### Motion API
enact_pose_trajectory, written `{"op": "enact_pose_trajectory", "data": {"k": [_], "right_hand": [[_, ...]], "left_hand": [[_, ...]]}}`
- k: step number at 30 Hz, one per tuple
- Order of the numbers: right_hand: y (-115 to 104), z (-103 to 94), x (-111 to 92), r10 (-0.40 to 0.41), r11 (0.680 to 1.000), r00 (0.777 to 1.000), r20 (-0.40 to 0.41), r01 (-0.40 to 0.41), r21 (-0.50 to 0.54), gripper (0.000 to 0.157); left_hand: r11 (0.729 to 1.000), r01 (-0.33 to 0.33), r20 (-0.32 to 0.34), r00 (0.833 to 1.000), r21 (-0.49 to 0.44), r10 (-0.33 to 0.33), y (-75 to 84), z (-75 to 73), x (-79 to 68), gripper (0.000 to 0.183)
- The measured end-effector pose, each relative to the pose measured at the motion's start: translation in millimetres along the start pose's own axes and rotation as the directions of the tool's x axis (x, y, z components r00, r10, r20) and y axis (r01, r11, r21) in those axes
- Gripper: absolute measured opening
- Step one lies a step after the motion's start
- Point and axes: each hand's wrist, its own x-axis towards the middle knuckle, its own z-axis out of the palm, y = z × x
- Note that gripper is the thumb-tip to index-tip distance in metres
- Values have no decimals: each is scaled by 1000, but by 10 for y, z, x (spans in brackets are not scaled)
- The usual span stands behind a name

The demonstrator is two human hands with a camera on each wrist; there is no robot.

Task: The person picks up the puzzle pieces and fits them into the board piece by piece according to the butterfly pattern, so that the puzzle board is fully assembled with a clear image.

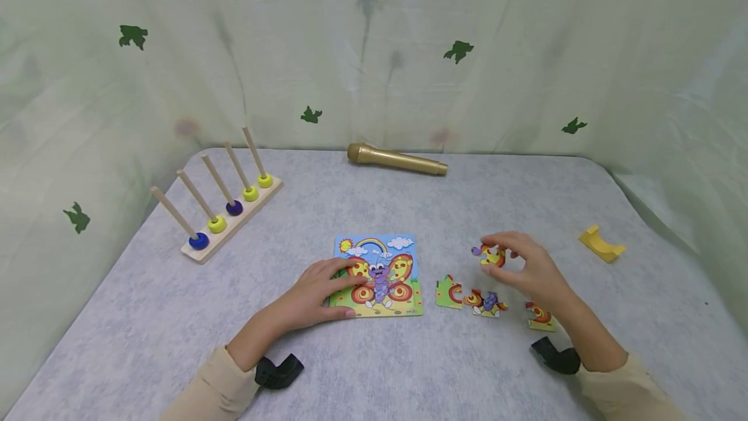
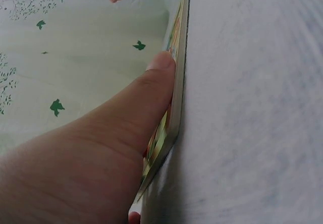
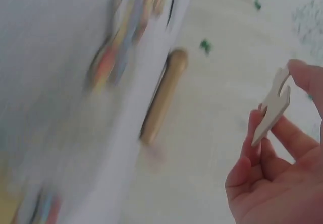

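Observation:
My left hand [image 1: 315,294] lies on the left side of a square butterfly picture board [image 1: 402,249], fingers spread over the picture. In the left wrist view the thumb [image 2: 151,77] rests along the board's edge. To the right, my right hand [image 1: 534,271] pinches a jigsaw piece [image 1: 493,256] above the table. The right wrist view shows the plain wooden back of that piece [image 3: 275,108] between thumb and fingers. Three loose jigsaw pieces lie below it: a green one [image 1: 447,296], one with purple [image 1: 487,305] and one with a red swirl [image 1: 541,318].
A wooden stand with upright pegs [image 1: 239,223] bearing yellow and blue rings is at the left. Near the back edge lies a gold toy microphone [image 1: 397,160]. A yellow curved block [image 1: 602,245] sits at the right. Behind the table hangs a pale curtain [image 1: 374,51].

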Motion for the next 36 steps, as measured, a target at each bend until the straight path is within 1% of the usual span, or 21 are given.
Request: {"op": "enact_pose_trajectory", "data": {"k": [3,8,12,16,18,21,25,29,32,36], "right_hand": [[-163,146,80,-25,998,999,32,23,62,39],[-366,408,212,-37,990,995,88,24,142,39],[-432,624,296,-48,990,986,160,25,141,40],[-412,815,363,-54,994,972,230,31,105,41],[-386,895,392,-64,995,967,247,44,85,41],[-340,1008,432,-82,996,960,266,69,58,39],[-314,1120,473,-101,995,952,287,104,7,36],[-344,1164,497,-102,992,952,289,119,-44,34],[-368,1173,515,-74,994,950,304,97,-59,34],[-376,1186,533,-28,998,942,334,46,-45,35]], "left_hand": [[1000,-2,-1,1000,0,2,1,1,3,57],[1000,-20,-12,1000,12,21,-14,10,3,56],[999,-32,-26,999,28,33,-11,9,4,53],[998,-21,-43,999,52,24,27,-3,8,49],[997,-15,-57,998,76,19,47,0,15,46],[993,-28,-85,996,117,38,74,18,36,41],[992,-53,-94,994,119,64,101,47,65,35],[995,-40,-73,996,86,47,119,61,82,31],[997,-26,-62,998,76,31,129,57,89,31],[996,-19,-34,999,90,22,132,47,97,40]]}}
